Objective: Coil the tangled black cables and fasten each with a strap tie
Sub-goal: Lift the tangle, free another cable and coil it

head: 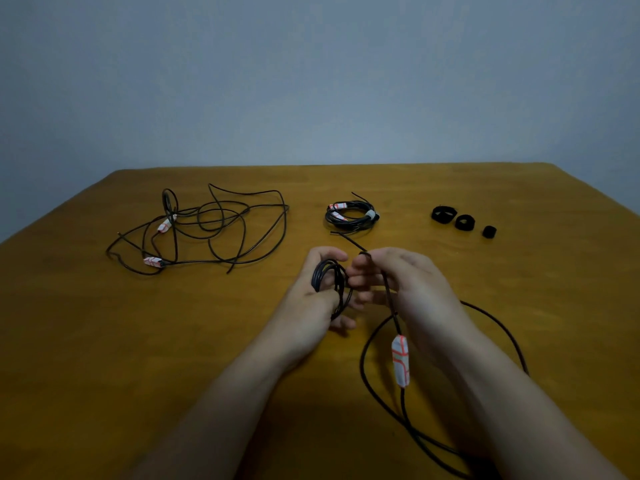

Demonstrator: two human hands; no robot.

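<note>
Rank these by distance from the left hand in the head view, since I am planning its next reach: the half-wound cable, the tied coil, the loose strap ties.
1. Half-wound cable: looped in the left hand's fingers.
2. Tied coil: farther back, slightly right.
3. Loose strap ties: far right, beyond the right hand.

The cable's [404,405] loose loop passes behind the right forearm [491,393] and off the bottom edge, which also cuts off that forearm and the left forearm [235,393], the table's [104,341] sides run out of frame, and the tag's [400,360] print is too small to read.
</note>
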